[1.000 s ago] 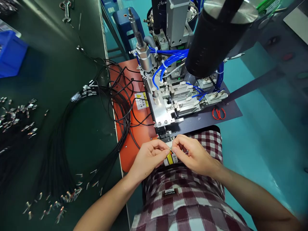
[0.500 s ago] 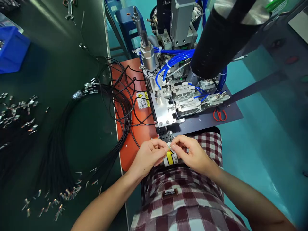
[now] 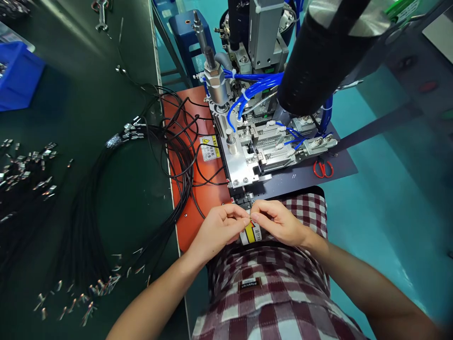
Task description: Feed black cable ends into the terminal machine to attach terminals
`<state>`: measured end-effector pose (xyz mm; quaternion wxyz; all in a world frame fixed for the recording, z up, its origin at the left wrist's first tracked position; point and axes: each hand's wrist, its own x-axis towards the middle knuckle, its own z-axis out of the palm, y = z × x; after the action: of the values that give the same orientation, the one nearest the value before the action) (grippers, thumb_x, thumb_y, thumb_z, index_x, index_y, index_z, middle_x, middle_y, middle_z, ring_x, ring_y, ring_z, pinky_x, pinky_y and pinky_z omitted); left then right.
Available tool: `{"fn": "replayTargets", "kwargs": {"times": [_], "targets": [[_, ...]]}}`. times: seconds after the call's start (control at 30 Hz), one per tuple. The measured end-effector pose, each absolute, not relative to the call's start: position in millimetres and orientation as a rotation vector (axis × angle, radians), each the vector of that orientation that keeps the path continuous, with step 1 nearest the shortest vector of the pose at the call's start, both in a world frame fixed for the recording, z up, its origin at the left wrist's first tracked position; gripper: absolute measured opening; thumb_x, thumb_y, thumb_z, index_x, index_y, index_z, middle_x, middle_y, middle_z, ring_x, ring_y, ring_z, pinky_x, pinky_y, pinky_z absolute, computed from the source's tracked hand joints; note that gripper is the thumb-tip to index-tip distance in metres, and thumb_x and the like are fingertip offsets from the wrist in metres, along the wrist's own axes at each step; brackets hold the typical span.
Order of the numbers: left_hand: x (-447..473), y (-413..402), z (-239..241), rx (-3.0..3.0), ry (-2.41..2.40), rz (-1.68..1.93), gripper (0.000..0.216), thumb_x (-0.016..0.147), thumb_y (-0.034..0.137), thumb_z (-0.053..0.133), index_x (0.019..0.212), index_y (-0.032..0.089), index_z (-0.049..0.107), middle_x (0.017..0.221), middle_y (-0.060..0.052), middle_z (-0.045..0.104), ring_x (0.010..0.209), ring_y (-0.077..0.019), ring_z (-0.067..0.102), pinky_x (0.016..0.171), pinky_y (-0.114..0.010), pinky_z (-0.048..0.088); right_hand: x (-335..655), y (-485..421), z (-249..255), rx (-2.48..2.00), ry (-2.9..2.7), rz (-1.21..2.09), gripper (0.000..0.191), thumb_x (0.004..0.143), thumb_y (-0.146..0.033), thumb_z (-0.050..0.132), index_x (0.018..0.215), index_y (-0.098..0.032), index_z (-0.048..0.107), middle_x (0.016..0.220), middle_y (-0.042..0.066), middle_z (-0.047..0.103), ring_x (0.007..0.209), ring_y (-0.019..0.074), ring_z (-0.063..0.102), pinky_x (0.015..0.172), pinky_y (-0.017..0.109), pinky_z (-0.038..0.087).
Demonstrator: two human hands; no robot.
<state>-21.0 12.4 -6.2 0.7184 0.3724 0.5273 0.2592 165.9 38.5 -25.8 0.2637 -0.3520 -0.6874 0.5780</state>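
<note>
My left hand (image 3: pixel 219 230) and my right hand (image 3: pixel 278 223) meet fingertip to fingertip just in front of the machine's black front block (image 3: pixel 244 200). Both pinch a tiny pale part between thumb and forefinger, too small to name. Below the fingers shows a white, yellow and red label (image 3: pixel 250 233) on the machine's edge. Both hands hover over my checked shirt (image 3: pixel 269 283). Thin black wires (image 3: pixel 180 156) run from the orange plate (image 3: pixel 198 208) towards my left hand.
The metal machine (image 3: pixel 255 141) with blue air hoses (image 3: pixel 255 85) stands right behind the hands. Red scissors (image 3: pixel 322 167) lie on its dark plate at the right. A looped bundle of black cables with metal terminals (image 3: pixel 88 222) lies on the green bench, with a blue bin (image 3: pixel 17 75) far left.
My hands stay pinched together at the same spot; the right fingers have shifted slightly left and closer to the left fingertips. The view has moved a little.
</note>
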Motion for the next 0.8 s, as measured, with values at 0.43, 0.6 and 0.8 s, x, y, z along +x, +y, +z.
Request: {"fn": "replayTargets", "kwargs": {"times": [0.43, 0.6, 0.8], "targets": [[-29.4, 23.0, -42.5, 2.196, 1.296, 0.754, 0.029, 0.090, 0.008, 0.044, 0.114, 0.015, 0.060, 0.092, -0.007, 0.053, 0.083, -0.0139, 0.057, 0.073, -0.025, 0.050, 162.8, 59.2, -69.4, -1.083, -1.489, 1.592, 0.026, 0.093, -0.032, 0.049, 0.072, -0.019, 0.045, 0.069, -0.002, 0.041, 0.063, 0.0124, 0.037, 0.059, 0.026, 0.033], [-30.8, 23.5, -45.4, 2.296, 1.345, 0.674, 0.033, 0.090, 0.008, 0.043, 0.116, 0.014, 0.061, 0.092, -0.008, 0.052, 0.081, -0.0150, 0.057, 0.070, -0.025, 0.050, 162.2, 59.7, -72.2, -1.101, -1.480, 1.588, 0.026, 0.094, -0.032, 0.048, 0.071, -0.019, 0.045, 0.069, -0.002, 0.040, 0.063, 0.0125, 0.036, 0.058, 0.027, 0.032], [-29.4, 23.6, -47.6, 2.332, 1.365, 0.659, 0.035, 0.090, 0.008, 0.042, 0.117, 0.015, 0.062, 0.091, -0.008, 0.051, 0.079, -0.0155, 0.056, 0.067, -0.025, 0.050, 161.9, 59.0, -75.5, -1.116, -1.486, 1.588, 0.027, 0.094, -0.032, 0.048, 0.071, -0.019, 0.044, 0.069, -0.002, 0.040, 0.063, 0.0122, 0.036, 0.058, 0.026, 0.032]]}}
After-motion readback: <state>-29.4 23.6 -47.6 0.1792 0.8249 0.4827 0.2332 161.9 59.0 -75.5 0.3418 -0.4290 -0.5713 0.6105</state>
